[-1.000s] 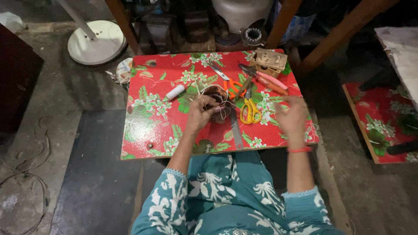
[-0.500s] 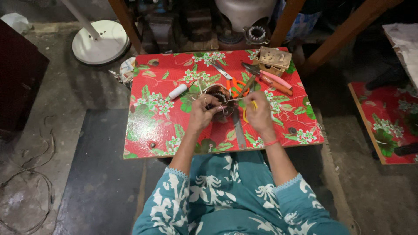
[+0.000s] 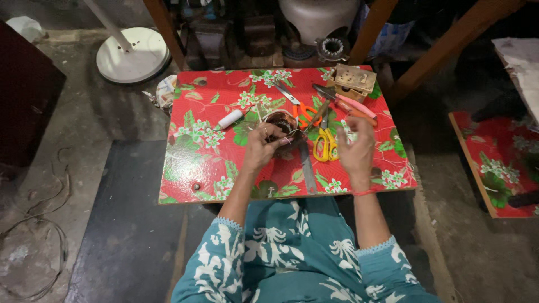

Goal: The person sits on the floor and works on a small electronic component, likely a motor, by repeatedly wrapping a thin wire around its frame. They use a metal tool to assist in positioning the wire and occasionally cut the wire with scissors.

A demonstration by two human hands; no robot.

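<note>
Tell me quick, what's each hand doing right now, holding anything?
Left hand: fingers closed on the dark round wire coil on the red floral table.
Right hand: raised above the yellow-handled scissors, fingers partly curled; a grip cannot be told.

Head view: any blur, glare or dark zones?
Head view: red floral tabletop evenly lit, no strong glare; right hand slightly motion-blurred; left hand on the dark round coil is sharper; top edge and right side fall into shadow; wide-angle bending at the edges.
</note>
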